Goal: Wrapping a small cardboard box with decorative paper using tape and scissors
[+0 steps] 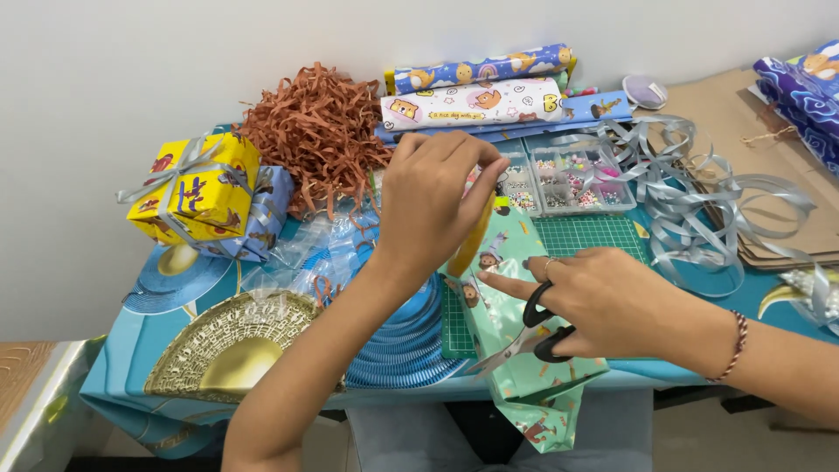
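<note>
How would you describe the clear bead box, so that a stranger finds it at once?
Start from the wrapping paper rolls lying against the wall at the table's back edge. Just in front of them, beyond the raised left hand, sits the clear bead box. Alone among its neighbours it is transparent, split into small compartments of tiny colourful beads.

Plain white wall (131, 52) behind everything, evenly lit with soft light and no harsh shadows. The table (140, 350) sits pushed right up against it, covered in a teal cloth with a gold dome print, and there's a bit of pale floor (699, 437) showing underneath.
</note>
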